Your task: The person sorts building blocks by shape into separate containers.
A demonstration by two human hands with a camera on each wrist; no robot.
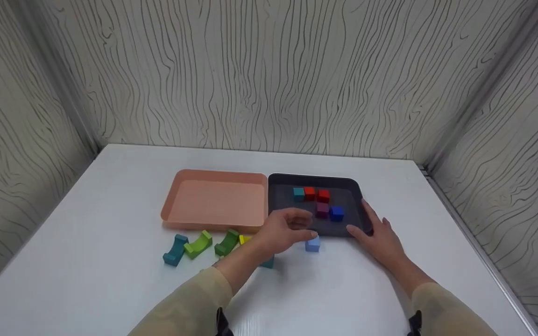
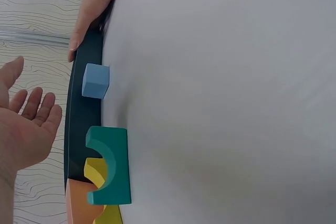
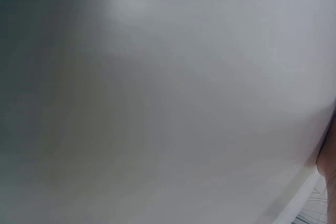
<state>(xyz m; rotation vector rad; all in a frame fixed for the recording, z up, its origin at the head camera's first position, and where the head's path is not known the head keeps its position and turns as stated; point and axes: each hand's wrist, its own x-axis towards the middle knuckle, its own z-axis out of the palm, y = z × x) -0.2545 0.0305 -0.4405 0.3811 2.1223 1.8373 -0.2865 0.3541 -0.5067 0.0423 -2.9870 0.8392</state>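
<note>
My left hand (image 1: 280, 231) hovers over the front edge of a dark tray (image 1: 280, 189), fingers loosely bent and holding nothing. Just beyond its thumb, a light blue cube (image 1: 312, 244) sits on the table in front of the tray. At the tray's front right corner, my right hand (image 1: 381, 240) touches the rim with fingers along the side and thumb at the front. Inside lie a teal cube (image 1: 298, 194), two red cubes (image 1: 323, 195), a purple cube (image 1: 322, 210) and a blue cube (image 1: 336, 213). The right wrist view shows mostly blurred table.
A pink tray (image 1: 217, 203) adjoins the dark one on the left. Before it lie arch blocks: blue-teal (image 1: 175, 250), lime (image 1: 198, 245), green (image 1: 227, 242) and yellow (image 1: 244, 239). My left forearm partly covers another teal arch (image 2: 121, 166). Patterned walls enclose the white table.
</note>
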